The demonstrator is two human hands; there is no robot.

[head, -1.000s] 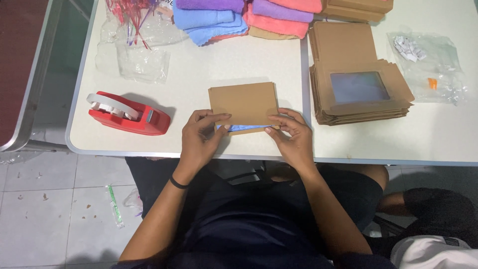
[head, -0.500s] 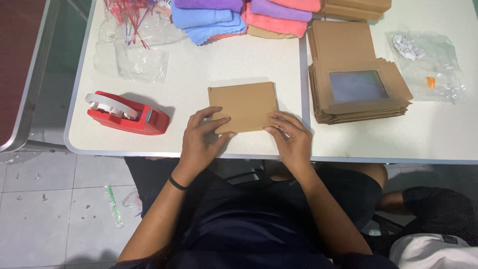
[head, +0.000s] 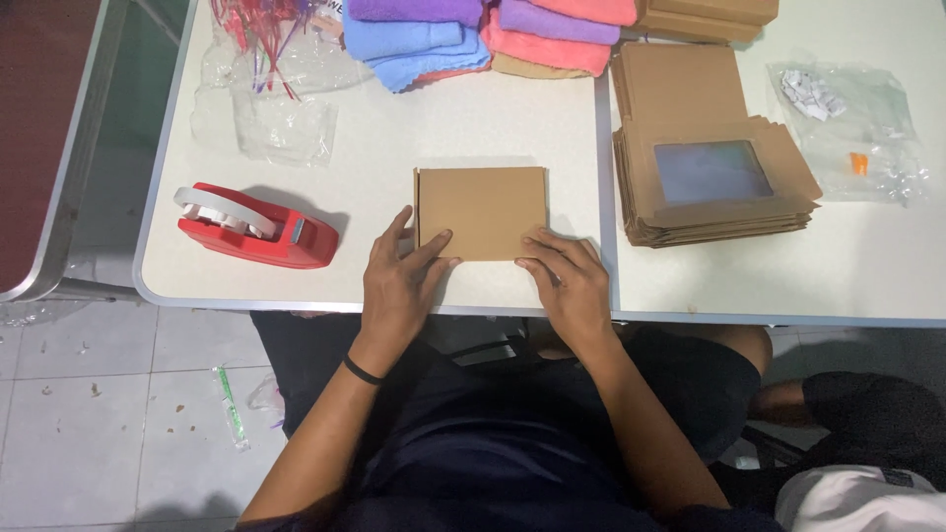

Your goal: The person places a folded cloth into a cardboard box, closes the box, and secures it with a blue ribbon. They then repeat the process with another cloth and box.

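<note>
- White worktop (head: 493, 128) is carrying everything, above a tiled floor.
- Left hand (head: 399, 281) and right hand (head: 567, 286) are pressing flat, fingers spread, on a folded cardboard box (head: 481, 209) lying near the front edge.
- Red tape dispenser (head: 258, 229) is sitting left; windowed box flats (head: 709, 182) are lying stacked right.
- Folded towels (head: 473, 30) are lying farthest.

This looks like a small packing workshop. A white bench (head: 473, 128) carries a stack of flat cardboard window boxes (head: 714, 182), folded coloured towels (head: 473, 34) at the far edge, clear plastic bags (head: 281, 123) and a red tape dispenser (head: 258, 229) on the left, above a littered tile floor (head: 99, 414).
</note>
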